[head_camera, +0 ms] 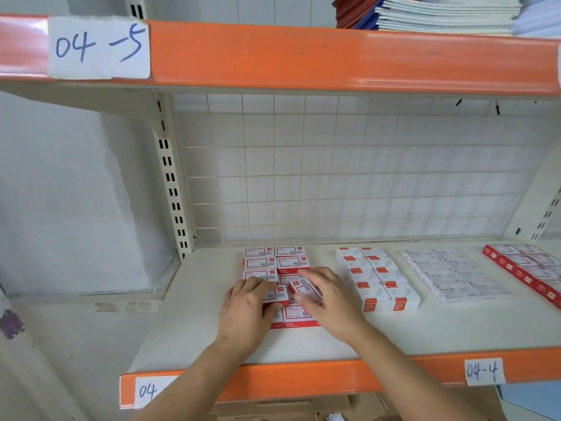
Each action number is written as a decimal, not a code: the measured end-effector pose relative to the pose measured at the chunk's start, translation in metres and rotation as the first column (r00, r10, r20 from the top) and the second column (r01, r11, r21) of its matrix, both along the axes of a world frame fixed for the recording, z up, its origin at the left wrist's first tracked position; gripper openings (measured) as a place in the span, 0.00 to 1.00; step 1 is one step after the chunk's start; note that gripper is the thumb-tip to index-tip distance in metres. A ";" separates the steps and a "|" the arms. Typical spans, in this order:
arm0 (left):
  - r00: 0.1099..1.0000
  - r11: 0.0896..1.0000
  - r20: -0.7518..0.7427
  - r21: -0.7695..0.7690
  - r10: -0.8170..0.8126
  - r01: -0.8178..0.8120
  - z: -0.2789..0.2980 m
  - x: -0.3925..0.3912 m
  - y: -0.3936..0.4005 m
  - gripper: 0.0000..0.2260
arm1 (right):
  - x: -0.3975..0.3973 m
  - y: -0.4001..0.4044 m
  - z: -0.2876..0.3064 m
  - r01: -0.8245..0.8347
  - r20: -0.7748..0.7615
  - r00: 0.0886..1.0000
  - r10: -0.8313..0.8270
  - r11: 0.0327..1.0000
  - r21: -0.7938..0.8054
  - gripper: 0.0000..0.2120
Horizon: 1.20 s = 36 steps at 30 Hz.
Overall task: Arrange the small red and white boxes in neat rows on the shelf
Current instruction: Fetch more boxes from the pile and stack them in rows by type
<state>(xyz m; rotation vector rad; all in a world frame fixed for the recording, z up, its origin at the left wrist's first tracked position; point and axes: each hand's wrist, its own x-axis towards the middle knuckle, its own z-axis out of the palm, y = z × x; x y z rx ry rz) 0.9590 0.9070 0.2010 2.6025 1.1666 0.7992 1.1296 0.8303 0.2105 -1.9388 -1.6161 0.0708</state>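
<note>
Seen from the head camera, a person's two hands work over a block of small red and white boxes [277, 264] laid flat in two columns at the left of a pale shelf [334, 338] edged in orange. The left hand [246, 308] lies across the near left boxes, fingers curled over one box [277, 294] with the thumb at its near edge; the right hand [326, 299] pinches a tilted box [305, 291] that sits askew above the row. To do this step well, it seems best to turn the tilted box square, lower it flush against its neighbours and press the column edges into line with the flat of the hands. The boxes are white-topped with red bands and grey print, shallow and uniform, so they should slide and butt together easily. Further right stand another two-column group of red and white boxes [378, 276], white staple boxes [452, 275] and red-sided boxes [528, 268].
</note>
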 end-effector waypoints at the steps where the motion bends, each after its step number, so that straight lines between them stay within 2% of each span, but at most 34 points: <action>1: 1.000 1.000 -0.001 0.001 0.001 -0.001 0.000 0.000 0.000 0.17 | -0.001 0.001 0.001 0.011 0.071 0.997 -0.008 0.999 -0.049 0.24; 4: 1.000 1.000 -0.001 -0.004 0.002 -0.002 0.001 0.001 0.000 0.17 | -0.008 0.004 0.005 0.145 0.252 0.960 -0.121 0.986 -0.078 0.24; 7: 1.000 1.000 0.005 -0.004 0.000 0.000 0.000 0.000 0.000 0.17 | -0.015 0.005 0.009 0.206 0.264 0.946 -0.190 0.978 -0.031 0.21; 10: 1.000 1.000 0.003 -0.004 -0.002 0.002 0.000 0.000 0.000 0.17 | -0.011 0.002 0.018 0.127 0.126 0.984 -0.124 0.992 -0.013 0.12; 11: 1.000 1.000 0.003 -0.003 -0.002 0.002 0.000 0.000 0.000 0.17 | -0.007 0.001 0.022 0.084 0.125 0.989 -0.079 0.996 -0.033 0.13; 14: 1.000 1.000 0.000 -0.006 -0.003 0.003 -0.001 0.000 0.000 0.17 | 0.006 0.000 0.030 -0.069 0.260 0.957 0.129 0.971 -0.227 0.31; 16: 1.000 1.000 -0.004 -0.002 -0.002 0.002 -0.001 0.000 0.000 0.17 | 0.008 0.002 0.034 -0.110 0.334 0.917 0.221 0.941 -0.320 0.35; 18: 1.000 1.000 -0.003 -0.003 -0.005 0.005 0.000 0.000 0.000 0.17 | 0.010 0.004 0.034 -0.118 0.400 0.882 0.250 0.938 -0.327 0.34; 22: 1.000 1.000 -0.009 -0.006 -0.005 0.005 0.001 0.001 0.000 0.17 | 0.020 0.006 0.040 -0.104 0.498 0.824 0.270 0.936 -0.335 0.26; 24: 1.000 1.000 -0.001 -0.012 -0.006 0.006 0.001 0.000 0.000 0.17 | 0.024 0.007 0.044 -0.075 0.479 0.842 0.250 0.932 -0.356 0.22; 29: 1.000 1.000 0.011 -0.010 -0.008 0.008 0.001 0.000 -0.001 0.17 | 0.018 0.019 0.041 0.064 0.439 0.896 0.068 0.958 -0.278 0.22; 36: 1.000 1.000 0.022 0.004 -0.008 0.008 0.001 0.000 -0.001 0.17 | 0.005 0.043 0.028 0.070 0.404 0.914 0.034 0.969 -0.238 0.22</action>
